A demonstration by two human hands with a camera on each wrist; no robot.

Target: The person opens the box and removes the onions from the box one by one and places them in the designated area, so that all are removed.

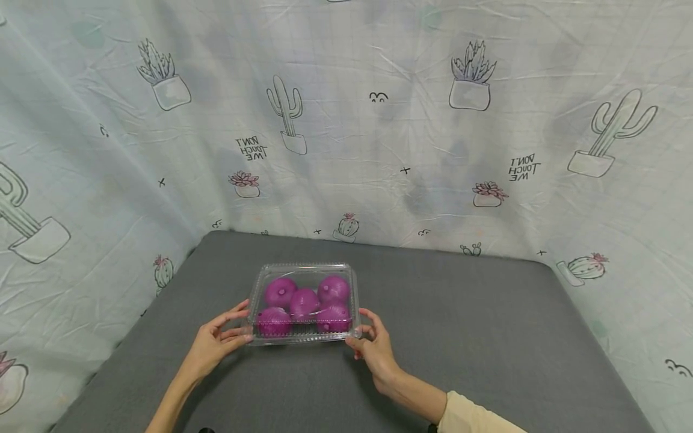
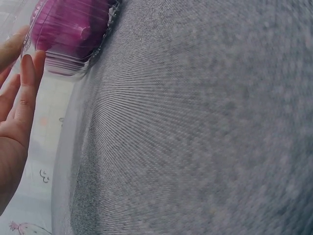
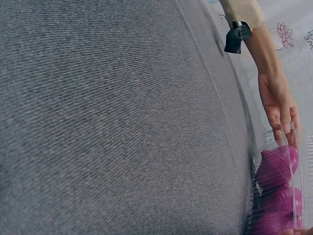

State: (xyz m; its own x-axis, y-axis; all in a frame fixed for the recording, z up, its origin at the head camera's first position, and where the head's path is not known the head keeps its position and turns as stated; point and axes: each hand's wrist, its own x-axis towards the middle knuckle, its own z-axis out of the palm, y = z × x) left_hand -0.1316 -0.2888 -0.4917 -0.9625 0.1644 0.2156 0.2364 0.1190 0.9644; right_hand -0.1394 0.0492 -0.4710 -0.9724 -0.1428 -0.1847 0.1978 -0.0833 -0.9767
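Note:
A clear plastic clamshell box (image 1: 298,340) with its lid down stands at the left-centre of the grey table in the head view. Several purple onions (image 1: 304,303) fill it, visible through the lid. My left hand (image 1: 216,340) pinches the left rim near the front corner, thumb in front and fingers along the side. At the opposite front corner, my right hand (image 1: 377,352) grips the rim between thumb and curled fingers. The right wrist view catches the left hand (image 3: 279,98) across the box, while only right fingertips (image 3: 298,231) show at the lower edge. Whether the base touches the cloth I cannot tell.
Grey cloth covers the table (image 1: 465,337), which stretches to the right of the box. A pale curtain (image 1: 352,120) printed with potted cacti hangs behind and at both sides. A black device (image 3: 234,38) sits on the left wrist, beside a cream sleeve (image 3: 244,12).

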